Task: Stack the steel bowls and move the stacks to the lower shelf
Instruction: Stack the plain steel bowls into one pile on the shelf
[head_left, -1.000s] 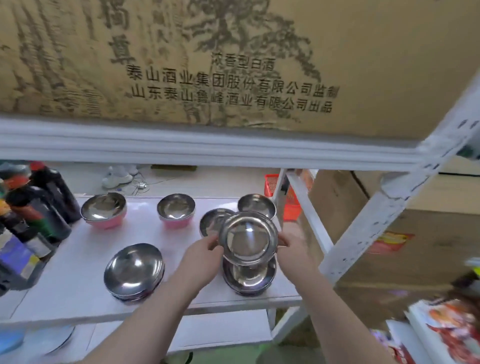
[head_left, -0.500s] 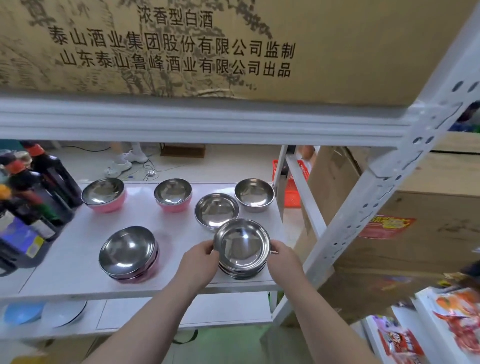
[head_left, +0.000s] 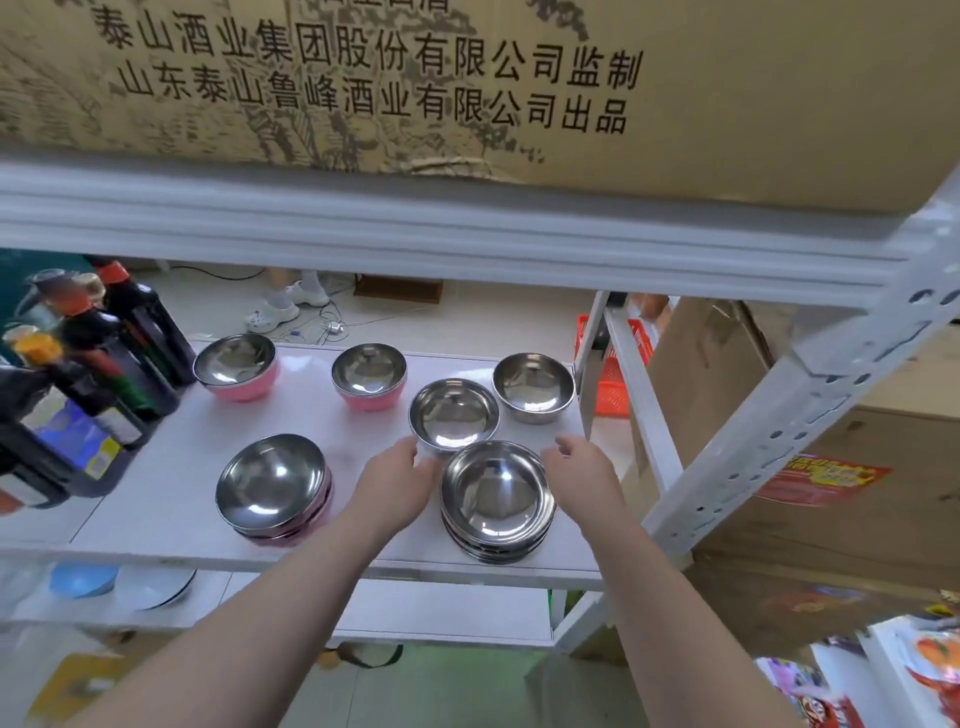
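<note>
Head view. Half a second back both hands cupped the rim of the steel stack (head_left: 496, 501) at the shelf's front-right; now both have let go and sit further back, flanking the gap between the stack and the single steel bowl (head_left: 453, 414) behind it. A second back the top bowl was in the air over that stack; it is nested now.

Left hand (head_left: 397, 480): palm down, fingers loosely spread, tips close to the single bowl's front-left rim, contact unclear, nothing gripped. Right hand (head_left: 584, 467): loosely open, fingers curled forward, just off the stack's back-right rim, holding nothing. Both forearms reach in from the bottom edge.

White shelf (head_left: 156, 525) carries everything: stack near the front edge on the right, a second stack with pink underside (head_left: 272, 486) near the front edge left of centre, another steel bowl (head_left: 533, 387) at the back-right corner, two pink-shelled bowls (head_left: 370, 375) (head_left: 237, 365) along the back edge. Dark sauce bottles (head_left: 104, 358) crowd the left end. Lower shelf (head_left: 441, 608) shows beneath, no steel bowls seen on it.
</note>
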